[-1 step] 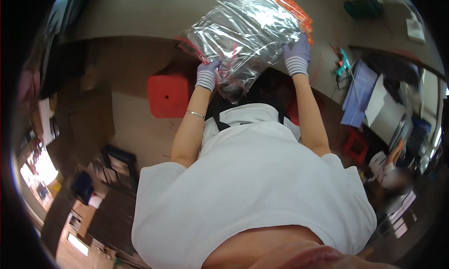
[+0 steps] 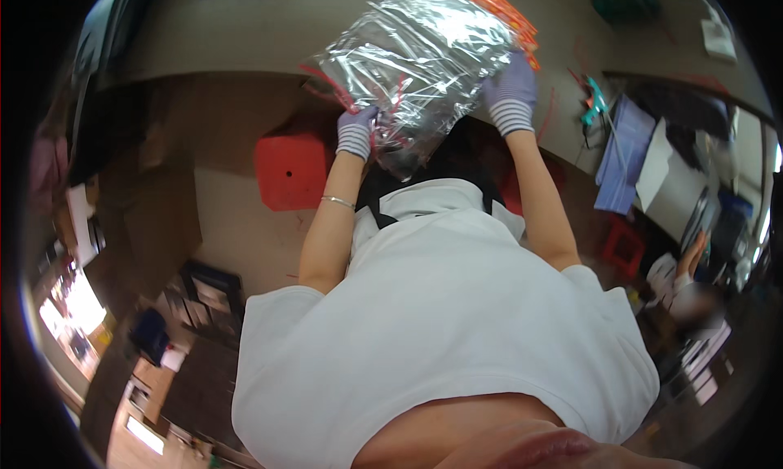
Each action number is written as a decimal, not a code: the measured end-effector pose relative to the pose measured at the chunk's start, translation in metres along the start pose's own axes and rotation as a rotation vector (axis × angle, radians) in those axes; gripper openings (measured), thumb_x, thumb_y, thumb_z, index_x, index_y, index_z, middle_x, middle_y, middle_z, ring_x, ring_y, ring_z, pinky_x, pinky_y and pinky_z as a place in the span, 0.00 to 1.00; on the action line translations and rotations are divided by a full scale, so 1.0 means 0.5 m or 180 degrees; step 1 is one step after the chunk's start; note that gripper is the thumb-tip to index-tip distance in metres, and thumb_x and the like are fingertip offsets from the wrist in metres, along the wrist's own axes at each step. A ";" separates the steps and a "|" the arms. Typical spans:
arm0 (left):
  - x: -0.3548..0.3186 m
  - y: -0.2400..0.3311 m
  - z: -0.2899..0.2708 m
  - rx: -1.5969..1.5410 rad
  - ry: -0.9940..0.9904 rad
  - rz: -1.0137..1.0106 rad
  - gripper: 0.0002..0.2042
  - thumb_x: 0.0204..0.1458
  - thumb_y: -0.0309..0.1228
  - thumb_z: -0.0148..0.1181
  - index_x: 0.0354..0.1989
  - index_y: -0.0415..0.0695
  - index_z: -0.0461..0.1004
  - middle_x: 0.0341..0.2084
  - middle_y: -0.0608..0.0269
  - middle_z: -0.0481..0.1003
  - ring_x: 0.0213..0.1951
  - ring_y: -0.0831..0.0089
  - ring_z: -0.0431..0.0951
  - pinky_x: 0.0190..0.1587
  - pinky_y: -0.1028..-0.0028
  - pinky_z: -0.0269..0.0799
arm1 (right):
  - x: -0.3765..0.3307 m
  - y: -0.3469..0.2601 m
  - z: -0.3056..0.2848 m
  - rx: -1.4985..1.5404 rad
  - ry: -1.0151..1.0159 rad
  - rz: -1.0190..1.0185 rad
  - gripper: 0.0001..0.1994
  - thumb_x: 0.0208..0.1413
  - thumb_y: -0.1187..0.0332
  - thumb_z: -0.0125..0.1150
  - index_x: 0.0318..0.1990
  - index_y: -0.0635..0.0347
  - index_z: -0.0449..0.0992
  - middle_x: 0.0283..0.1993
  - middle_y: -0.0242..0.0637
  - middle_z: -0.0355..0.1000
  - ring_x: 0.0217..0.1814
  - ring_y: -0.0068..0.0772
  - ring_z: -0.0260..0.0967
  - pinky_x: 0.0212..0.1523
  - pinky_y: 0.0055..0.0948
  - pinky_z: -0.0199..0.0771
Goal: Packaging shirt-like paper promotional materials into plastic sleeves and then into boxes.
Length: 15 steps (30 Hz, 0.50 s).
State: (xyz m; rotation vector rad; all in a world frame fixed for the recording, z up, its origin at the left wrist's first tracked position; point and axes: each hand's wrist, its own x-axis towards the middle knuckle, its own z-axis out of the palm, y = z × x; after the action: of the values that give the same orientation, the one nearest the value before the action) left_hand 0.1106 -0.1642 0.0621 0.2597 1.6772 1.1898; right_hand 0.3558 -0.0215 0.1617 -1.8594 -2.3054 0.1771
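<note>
A large clear, shiny plastic bag (image 2: 416,61) lies tilted over the edge of the grey table (image 2: 236,37), its lower corner hanging toward my lap. Along its far right side runs an orange patterned band (image 2: 499,11), and a thin pinkish-red strip (image 2: 333,87) edges its left end. My left hand (image 2: 356,130), in a lilac glove with a striped cuff, pinches the bag near this strip. At the bag's right edge, just below the orange band, my right hand (image 2: 511,92) in a matching glove grips the film; its fingertips are partly hidden.
Left of my left forearm stands a red stool (image 2: 291,172). Right of the bag, a teal-handled tool (image 2: 595,103) lies on the table beside purple sheets (image 2: 625,155). A green container (image 2: 625,6) and white adapter (image 2: 718,40) sit farther back. Another person's arm (image 2: 692,254) shows at right.
The bag and both hands have shifted very slightly left in the view. My right hand has turned a little against the bag's edge. Both hands stay on the bag.
</note>
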 end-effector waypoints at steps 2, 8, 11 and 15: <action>-0.012 0.037 -0.005 0.0517 0.0051 -0.0092 0.07 0.38 0.28 0.59 0.16 0.39 0.71 0.14 0.66 0.69 0.16 0.77 0.65 0.21 0.74 0.61 | -0.018 -0.065 -0.061 0.0124 -0.1249 -0.0938 0.33 0.36 0.61 0.65 0.51 0.64 0.61 0.53 0.51 0.60 0.55 0.46 0.58 0.54 0.34 0.60; -0.099 0.193 0.041 -0.0957 -0.0396 -0.0276 0.04 0.41 0.24 0.57 0.24 0.37 0.71 0.19 0.62 0.71 0.19 0.73 0.71 0.22 0.73 0.70 | -0.133 -0.151 0.006 0.0303 -0.0224 -0.2213 0.26 0.39 0.59 0.62 0.45 0.60 0.64 0.48 0.49 0.63 0.48 0.45 0.64 0.46 0.36 0.66; -0.086 0.233 0.035 -0.2200 -0.1158 -0.0669 0.19 0.46 0.36 0.59 0.43 0.38 0.65 0.35 0.56 0.70 0.37 0.68 0.72 0.33 0.64 0.75 | -0.112 -0.153 0.025 0.1265 -0.2014 -0.0851 0.20 0.45 0.61 0.58 0.43 0.61 0.64 0.40 0.47 0.67 0.43 0.43 0.67 0.41 0.34 0.68; -0.028 0.203 0.042 -0.1674 -0.1784 -0.0373 0.25 0.46 0.42 0.59 0.49 0.40 0.61 0.41 0.55 0.68 0.44 0.64 0.69 0.39 0.62 0.73 | -0.094 -0.027 0.199 0.4746 -0.0702 0.0951 0.07 0.50 0.70 0.53 0.34 0.63 0.71 0.30 0.37 0.70 0.30 0.30 0.67 0.32 0.32 0.67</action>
State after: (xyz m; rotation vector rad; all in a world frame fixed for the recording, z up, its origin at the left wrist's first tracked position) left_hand 0.0982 -0.1115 0.1516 0.1425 0.8512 1.2768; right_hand 0.3316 -0.0687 0.0641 -1.2376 -1.1160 1.6171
